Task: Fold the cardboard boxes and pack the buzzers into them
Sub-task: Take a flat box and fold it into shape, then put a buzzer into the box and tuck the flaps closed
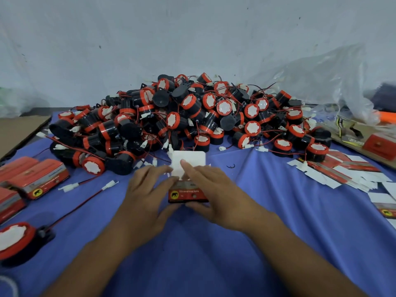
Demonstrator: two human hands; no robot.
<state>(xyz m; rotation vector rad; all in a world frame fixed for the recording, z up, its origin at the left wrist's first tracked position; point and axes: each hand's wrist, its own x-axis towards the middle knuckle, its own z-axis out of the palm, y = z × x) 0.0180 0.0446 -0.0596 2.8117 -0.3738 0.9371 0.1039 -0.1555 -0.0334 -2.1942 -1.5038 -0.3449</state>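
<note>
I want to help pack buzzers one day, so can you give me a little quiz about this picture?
1. True or false: the left hand and the right hand both hold the red box.
2. Pick one: the pile of buzzers sits A) behind the red box, B) inside it, C) on top of it.
3. Fill the gap: the flat unfolded boxes lie on the person's ____ side.

Key: 1 true; 2 A; 3 right.
</note>
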